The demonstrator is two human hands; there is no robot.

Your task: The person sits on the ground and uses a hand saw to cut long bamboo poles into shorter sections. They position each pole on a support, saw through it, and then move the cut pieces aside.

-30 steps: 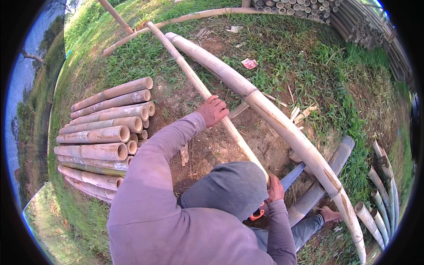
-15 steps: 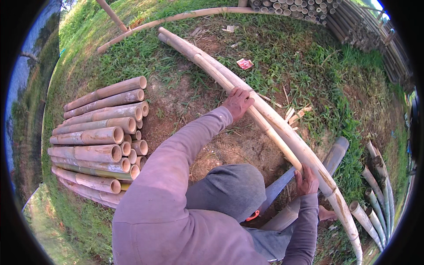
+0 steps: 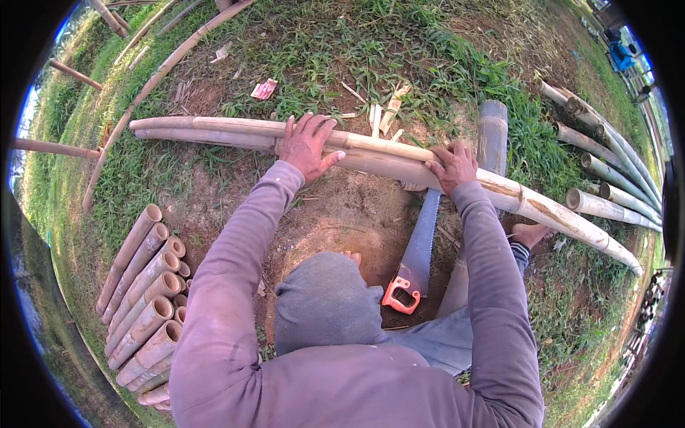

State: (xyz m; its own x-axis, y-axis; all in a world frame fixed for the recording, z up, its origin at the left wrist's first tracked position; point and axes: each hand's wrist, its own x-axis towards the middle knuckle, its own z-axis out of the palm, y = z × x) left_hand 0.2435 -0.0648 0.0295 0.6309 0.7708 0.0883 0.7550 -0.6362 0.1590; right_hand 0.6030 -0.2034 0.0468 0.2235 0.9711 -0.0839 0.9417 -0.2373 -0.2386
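Side by side lie two bamboo poles, a shorter one point(image 3: 228, 127) on the far side and a longer one point(image 3: 521, 200) that runs on to the right. My left hand point(image 3: 307, 146) grips the shorter pole, its fingers over the top and thumb stretched along the near side. At that pole's right end, my right hand point(image 3: 455, 165) closes around it, touching the longer pole too. Below the right hand, a handsaw point(image 3: 421, 242) with an orange handle lies near my leg, its blade tip close to the poles. A thick bamboo length point(image 3: 492, 132) crosses underneath the longer pole.
Cut bamboo pieces point(image 3: 146, 332) are stacked at the lower left. More bamboo poles point(image 3: 614, 160) lie at the right. Split bamboo scraps point(image 3: 392, 110) and a red-and-white wrapper point(image 3: 264, 89) rest on the grass beyond. My bare foot point(image 3: 529, 234) is by the longer pole.
My view has turned right. The shorter pole has gone from the near side of the longer one to its far side, with both hands on it. The saw's handle now shows.
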